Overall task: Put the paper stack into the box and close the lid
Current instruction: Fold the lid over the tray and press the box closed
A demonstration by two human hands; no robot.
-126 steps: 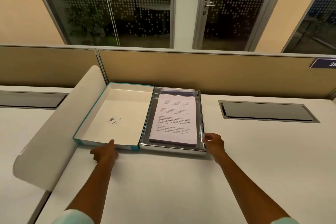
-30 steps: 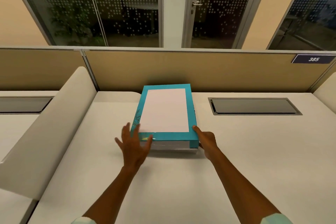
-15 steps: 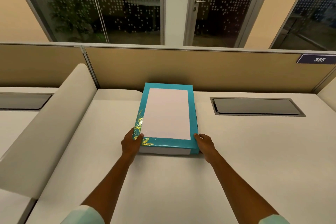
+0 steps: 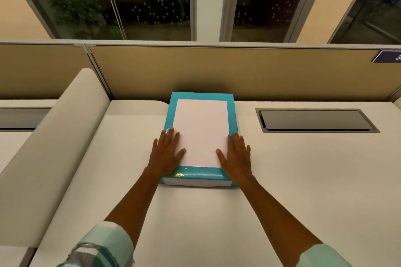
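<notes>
Both hands flat, palms down, fingers spread

The left hand (image 4: 166, 154) lies palm down with fingers extended forward and slightly fanned, thumb angled inward toward the right hand (image 4: 236, 157), which mirrors it, fingers straight, thumb pointing inward. Both forearms reach forward, bare, converging slightly; pale green sleeves (image 4: 104, 245) cover the arms near the elbows.

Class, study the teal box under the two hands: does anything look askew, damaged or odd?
Nothing stands out. The teal lid sits square on the box, both hands flat on it: left hand, right hand. The desk shows no spill.
</notes>
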